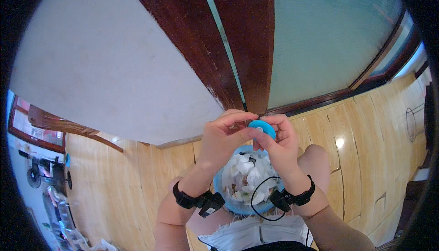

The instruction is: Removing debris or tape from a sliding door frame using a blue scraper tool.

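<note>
Both of my hands meet in front of me, above a light-blue bin. Between them is a small round blue disc (268, 127) with a pale spot near its middle; I cannot tell its exact kind. My left hand (228, 134) closes on the disc's left side, thumb and forefinger bent toward it. From the other side my right hand (282, 142) grips it, with the thumb across its lower face and fingers curled behind. The bin (221, 191) stands between my knees, heaped with crumpled white tissue (249, 171) and some darker scraps.
Black straps with small devices (211, 204) sit on both wrists, and a black cable (253, 200) loops over the bin. Ahead rise a white wall (114, 68), a dark wooden frame (242, 31) and a frosted glass panel (329, 36). Wooden flooring (356, 146) surrounds me; a fan (34, 177) is far left.
</note>
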`<state>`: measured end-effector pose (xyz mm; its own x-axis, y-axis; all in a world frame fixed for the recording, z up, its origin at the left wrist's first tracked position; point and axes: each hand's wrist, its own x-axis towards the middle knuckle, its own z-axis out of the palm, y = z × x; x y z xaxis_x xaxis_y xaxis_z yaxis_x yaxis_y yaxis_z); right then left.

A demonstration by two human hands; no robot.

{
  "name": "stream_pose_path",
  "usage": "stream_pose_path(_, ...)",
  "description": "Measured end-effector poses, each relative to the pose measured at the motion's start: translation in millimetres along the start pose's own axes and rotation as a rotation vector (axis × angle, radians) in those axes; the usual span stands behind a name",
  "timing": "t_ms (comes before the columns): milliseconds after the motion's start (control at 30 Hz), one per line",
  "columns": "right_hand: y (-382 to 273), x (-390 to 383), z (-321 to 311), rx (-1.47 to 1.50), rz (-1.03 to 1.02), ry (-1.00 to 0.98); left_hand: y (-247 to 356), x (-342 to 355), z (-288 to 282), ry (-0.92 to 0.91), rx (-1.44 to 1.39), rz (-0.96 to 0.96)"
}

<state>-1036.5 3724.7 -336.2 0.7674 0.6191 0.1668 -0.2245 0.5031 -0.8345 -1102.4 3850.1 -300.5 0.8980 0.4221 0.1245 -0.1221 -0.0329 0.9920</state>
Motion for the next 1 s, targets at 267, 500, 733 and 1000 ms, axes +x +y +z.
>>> stream_pose_path(267, 7.4, -16.8, -1.8, -0.269, -0.077, -0.079, -9.5, -25.0, -12.7, 0.118, 0.090, 0.091)
stream_pose_path(500, -1.6, -30.4, 7.0, 0.123, 0.145, 0.085, -48.9, -83.3, -32.3, -0.012, 0.013, -0.240)
stream_pose_path(733, 27.3, -43.6, 11.1, -0.268, 0.198, -0.006, -52.0, -90.3, -6.3, -0.051, -0.596, -0.265)
stream_pose_path(1000, -15.8, 73.3, 27.8, -0.921, -0.652, 0.054, -29.3, -34.0, -37.2, 0.282, -0.294, 0.031)
